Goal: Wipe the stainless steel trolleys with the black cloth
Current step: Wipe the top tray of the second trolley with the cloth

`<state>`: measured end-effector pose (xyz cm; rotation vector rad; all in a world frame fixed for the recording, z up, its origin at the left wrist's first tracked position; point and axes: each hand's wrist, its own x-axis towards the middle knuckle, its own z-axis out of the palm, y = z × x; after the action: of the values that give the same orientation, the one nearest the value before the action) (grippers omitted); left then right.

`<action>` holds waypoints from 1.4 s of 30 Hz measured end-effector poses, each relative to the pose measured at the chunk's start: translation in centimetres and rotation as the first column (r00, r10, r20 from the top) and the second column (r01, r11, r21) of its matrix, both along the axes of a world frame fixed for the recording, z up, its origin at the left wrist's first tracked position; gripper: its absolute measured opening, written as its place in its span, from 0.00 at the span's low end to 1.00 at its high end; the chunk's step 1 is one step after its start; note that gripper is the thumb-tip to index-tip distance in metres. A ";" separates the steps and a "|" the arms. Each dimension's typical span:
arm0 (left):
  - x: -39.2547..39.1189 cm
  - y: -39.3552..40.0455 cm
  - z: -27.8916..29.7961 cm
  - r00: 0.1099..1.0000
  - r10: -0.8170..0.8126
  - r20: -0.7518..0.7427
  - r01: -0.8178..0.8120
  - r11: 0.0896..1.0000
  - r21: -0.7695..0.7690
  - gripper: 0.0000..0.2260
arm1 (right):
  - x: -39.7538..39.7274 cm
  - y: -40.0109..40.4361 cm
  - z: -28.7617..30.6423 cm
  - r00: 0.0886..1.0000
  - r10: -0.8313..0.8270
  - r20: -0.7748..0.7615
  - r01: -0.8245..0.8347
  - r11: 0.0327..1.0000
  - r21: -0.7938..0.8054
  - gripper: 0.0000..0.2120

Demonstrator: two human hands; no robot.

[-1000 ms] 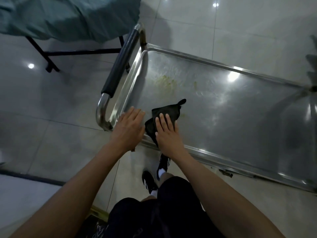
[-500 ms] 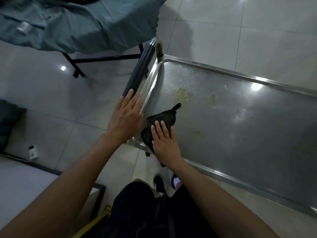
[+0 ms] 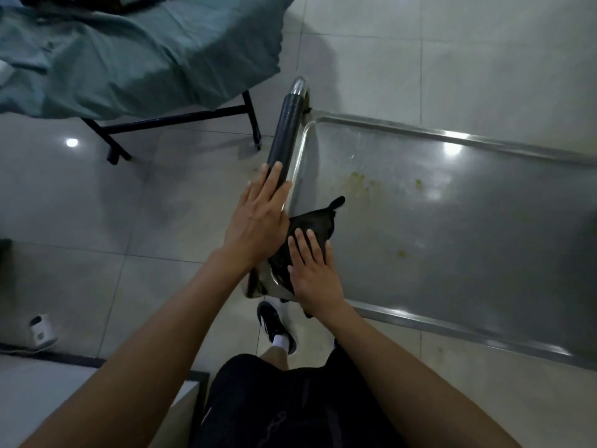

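Black cloth (image 3: 310, 231) flat under spread right-hand fingers (image 3: 302, 245), at trolley (image 3: 452, 253) corner.

Clinic room, steel trolley (image 3: 452, 253), draped bed (image 3: 129, 59)

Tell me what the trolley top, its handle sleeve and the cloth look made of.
Trolley top: looks like brushed stainless steel, grey with soft light glare and yellowish stains. Handle sleeve: dark, matte, textured, probably rubber or foam over a shiny metal tube. Black cloth: soft wrinkled fabric, weave unclear.
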<state>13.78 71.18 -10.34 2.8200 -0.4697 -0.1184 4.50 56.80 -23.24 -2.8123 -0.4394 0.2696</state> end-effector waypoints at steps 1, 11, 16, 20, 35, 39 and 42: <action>0.3 0.3 -0.2 1.000 -0.009 -0.005 0.008 1.000 -0.018 0.24 | 0.3 0.4 0.2 1.000 -0.028 -0.001 0.028 1.000 -0.006 0.30; 4.2 0.0 -0.1 0.993 -0.094 -0.075 0.085 0.990 -0.110 0.28 | 5.3 1.6 0.4 0.964 -0.266 0.007 0.266 0.963 -0.053 0.29; 6.7 -0.4 -0.1 0.994 -0.089 -0.070 0.082 0.992 -0.099 0.27 | 9.2 0.9 0.5 0.962 -0.271 0.002 0.271 0.960 -0.075 0.29; 8.7 -1.1 -0.1 0.993 -0.080 -0.084 0.073 0.994 -0.082 0.28 | 13.1 0.1 0.5 0.959 -0.284 -0.006 0.283 0.956 -0.074 0.29; 15.3 -4.0 -0.4 0.998 -0.063 -0.030 0.063 0.998 -0.009 0.29 | 26.9 -3.1 -0.1 0.966 -0.254 -0.041 0.250 0.966 -0.069 0.29; 16.1 -4.9 -0.3 0.998 -0.063 -0.033 0.063 0.998 0.018 0.29 | 28.3 -4.4 -0.1 0.975 -0.214 -0.062 0.210 0.976 -0.053 0.29; 16.3 -5.9 -0.1 0.997 -0.080 -0.019 0.081 0.996 0.049 0.28 | 28.2 -6.0 -0.2 0.975 -0.212 -0.061 0.209 0.977 -0.053 0.29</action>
<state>30.06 65.33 -10.45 2.8469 -0.5842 -0.1726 32.68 50.80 -23.46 -2.8549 -0.1197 0.3303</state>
